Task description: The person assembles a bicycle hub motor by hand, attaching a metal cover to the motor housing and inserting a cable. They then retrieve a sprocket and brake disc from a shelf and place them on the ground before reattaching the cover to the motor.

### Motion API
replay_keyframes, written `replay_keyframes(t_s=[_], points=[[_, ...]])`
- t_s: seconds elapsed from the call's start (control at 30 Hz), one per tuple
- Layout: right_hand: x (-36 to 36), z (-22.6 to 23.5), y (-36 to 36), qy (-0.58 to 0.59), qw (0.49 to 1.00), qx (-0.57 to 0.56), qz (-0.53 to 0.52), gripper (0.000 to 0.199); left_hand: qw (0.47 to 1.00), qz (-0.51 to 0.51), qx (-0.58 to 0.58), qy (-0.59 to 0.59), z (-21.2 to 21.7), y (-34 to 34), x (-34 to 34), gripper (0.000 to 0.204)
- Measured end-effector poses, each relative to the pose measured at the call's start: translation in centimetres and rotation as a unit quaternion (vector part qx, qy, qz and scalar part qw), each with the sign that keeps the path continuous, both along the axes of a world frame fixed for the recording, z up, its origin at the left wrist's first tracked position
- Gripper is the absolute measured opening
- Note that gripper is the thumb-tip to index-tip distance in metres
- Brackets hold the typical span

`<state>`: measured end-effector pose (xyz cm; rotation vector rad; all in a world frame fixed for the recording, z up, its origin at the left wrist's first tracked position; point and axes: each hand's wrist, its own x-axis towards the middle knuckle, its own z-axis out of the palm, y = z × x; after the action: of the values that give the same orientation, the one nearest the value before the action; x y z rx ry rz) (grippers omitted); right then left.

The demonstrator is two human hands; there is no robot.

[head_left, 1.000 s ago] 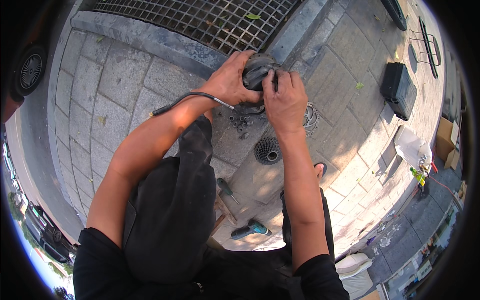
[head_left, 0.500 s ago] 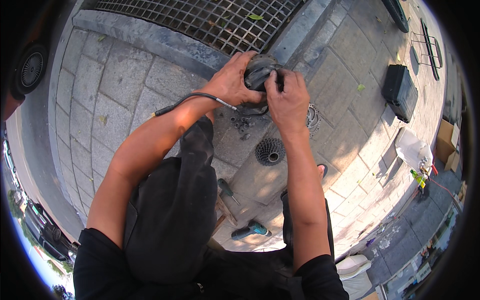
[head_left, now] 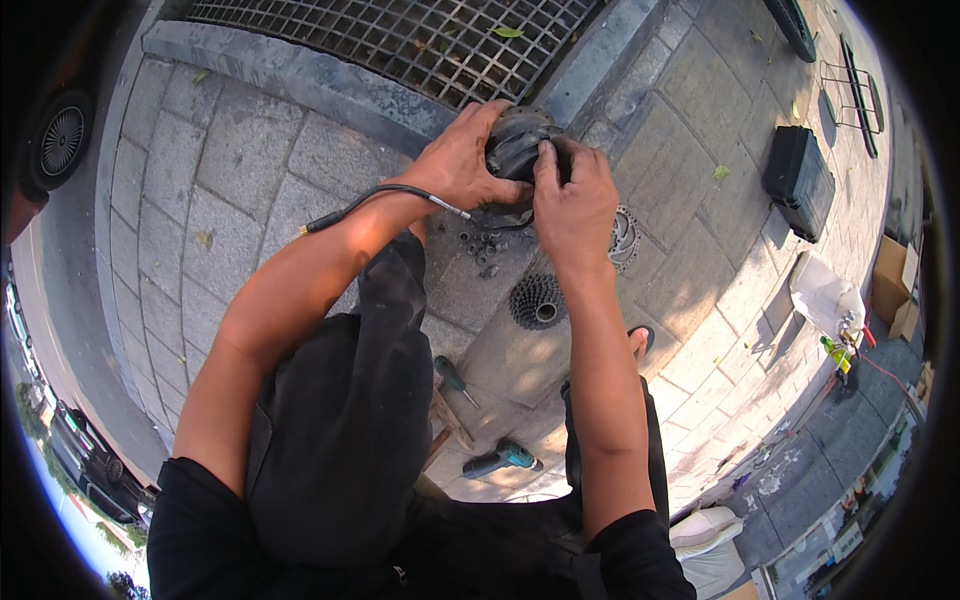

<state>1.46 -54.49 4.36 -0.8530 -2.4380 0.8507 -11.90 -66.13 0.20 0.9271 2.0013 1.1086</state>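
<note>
A dark, round hub motor (head_left: pixel 515 150) is held up over the paving. My left hand (head_left: pixel 465 165) wraps round its left side, fingers on the far rim and thumb on the near side. Against its right side my right hand (head_left: pixel 575 200) is closed, thumb and fingertips pressed on its edge; whether they also pinch something small cannot be seen. A black cable (head_left: pixel 375 197) runs from the motor over my left wrist. Below the hands lie several small nuts and washers (head_left: pixel 484 248), a cog cassette (head_left: pixel 537 301) and a brake disc (head_left: pixel 625 240), partly hidden by my right wrist.
Between my legs lie a screwdriver (head_left: pixel 455 378) and a cordless drill (head_left: pixel 505 458). A metal grating (head_left: pixel 420 45) with a stone kerb (head_left: pixel 300 70) borders the far side. To the right stand a black case (head_left: pixel 798 185), a white bag (head_left: pixel 825 298) and a cardboard box (head_left: pixel 893 280).
Almost nothing differs. My right thumb and fingers have shifted slightly on the motor's edge; both hands keep their places.
</note>
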Motion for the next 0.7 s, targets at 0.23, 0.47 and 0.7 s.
replay_keyframes(t_s=[0.23,0.47,0.7], points=[[-0.3,-0.9,-0.2,0.013,0.999,0.036,-0.011,0.018,1.000,-0.002,0.027,0.012,-0.2,0.0,0.0,0.106],[-0.1,-1.4,-0.3,0.025,0.998,0.061,-0.024,0.016,1.000,0.007,0.026,-0.009,-0.3,0.0,0.4,0.105],[0.1,-1.7,0.1,0.021,0.995,0.093,0.010,0.015,1.000,0.010,0.019,-0.015,-0.1,0.0,0.2,0.107]])
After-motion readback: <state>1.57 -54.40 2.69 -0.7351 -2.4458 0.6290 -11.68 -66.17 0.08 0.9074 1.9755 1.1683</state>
